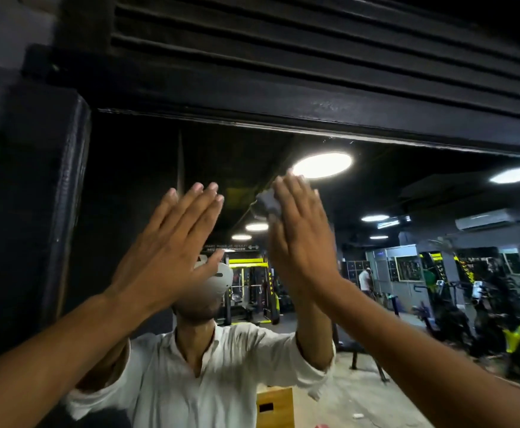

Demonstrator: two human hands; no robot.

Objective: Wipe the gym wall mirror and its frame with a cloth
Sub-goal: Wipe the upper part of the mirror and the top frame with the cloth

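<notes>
Your right hand (302, 242) lies flat with straight fingers, pressing a small crumpled grey cloth (268, 203) against the large gym wall mirror (129, 196). The cloth sits high on the glass, near its top edge and just below the black painted frame (283, 118). Your left hand (172, 242) is raised beside it, fingers straight and together, holding nothing; whether it touches the glass I cannot tell. You look to be mid-wipe on the upper glass. The frame's top rail and left upright are not being touched now, so they and the lower glass likely remain to check.
</notes>
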